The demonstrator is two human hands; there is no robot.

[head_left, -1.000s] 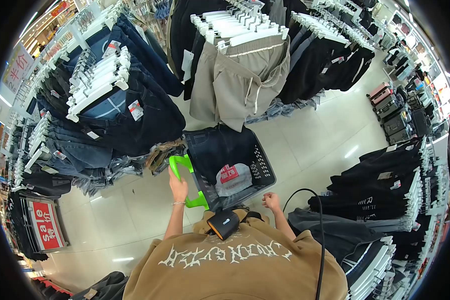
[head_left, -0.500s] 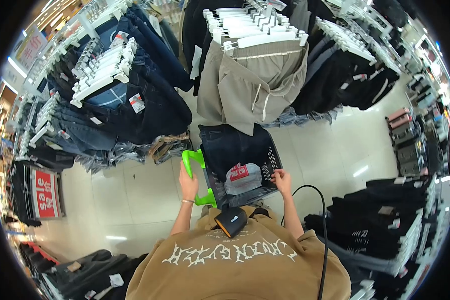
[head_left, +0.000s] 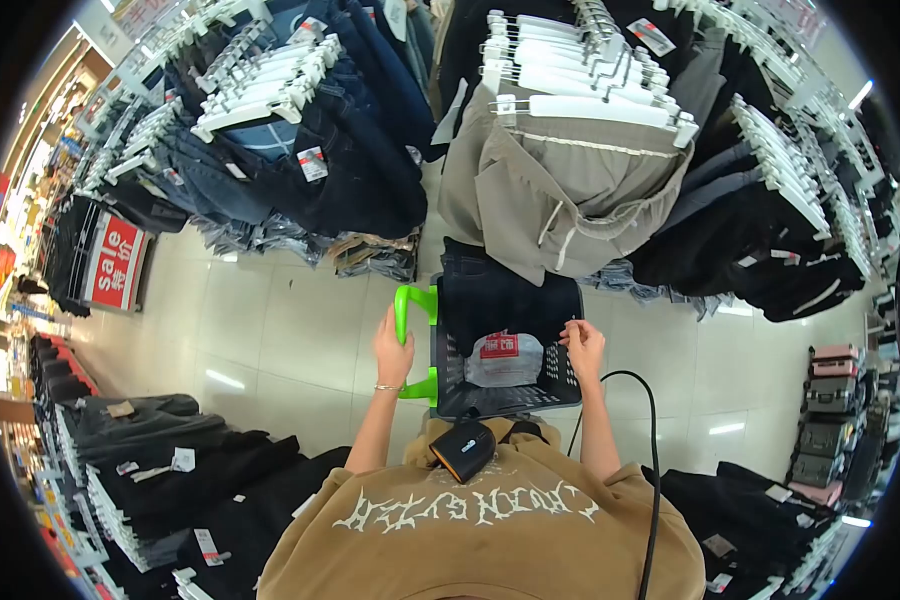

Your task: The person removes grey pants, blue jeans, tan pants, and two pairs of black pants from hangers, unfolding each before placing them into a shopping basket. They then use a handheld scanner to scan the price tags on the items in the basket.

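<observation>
A dark shopping basket is in front of my body. My left hand is wrapped round its green handle at the left side. My right hand is closed at the basket's right rim, its fingers curled over the edge. Dark folded jeans lie across the far part of the basket. Nearer me inside it rests a grey plastic bag with a red printed label.
Beige shorts hang low on white hangers just beyond the basket. Racks of dark jeans and black trousers flank them. A red sale sign stands left, suitcases right. A black cable loops beside my right arm.
The basket has turned from a slant to nearly square with my body, both hands staying on it. The racks have shifted right in view, and the beige shorts appear larger.
</observation>
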